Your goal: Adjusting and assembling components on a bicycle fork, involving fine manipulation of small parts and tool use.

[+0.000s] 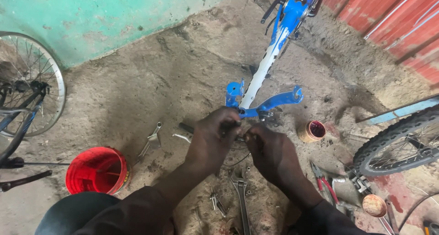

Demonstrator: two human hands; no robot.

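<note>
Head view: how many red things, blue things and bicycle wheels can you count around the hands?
Red: 3, a bucket, a small tin, pliers handles
Blue: 1, the bike frame that the left hand and right hand work on
Wheels: 2, left wheel, right wheel
Total: 6

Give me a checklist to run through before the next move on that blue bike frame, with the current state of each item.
1. Both hands on the work: left hand and right hand meet at the blue frame near its rear fork ends: ok.
2. Grip on the small part between the hands: hidden by the fingers: cannot tell.
3. Frame steady: it lies on the dirt floor, no stand visible: cannot tell.
4. Wrench within reach: the adjustable wrench lies just below the hands: ok.
5. Pliers within reach: the red-handled pliers lie beside the right forearm: ok.
6. Small tin upright, apart from the hands: ok.
</note>
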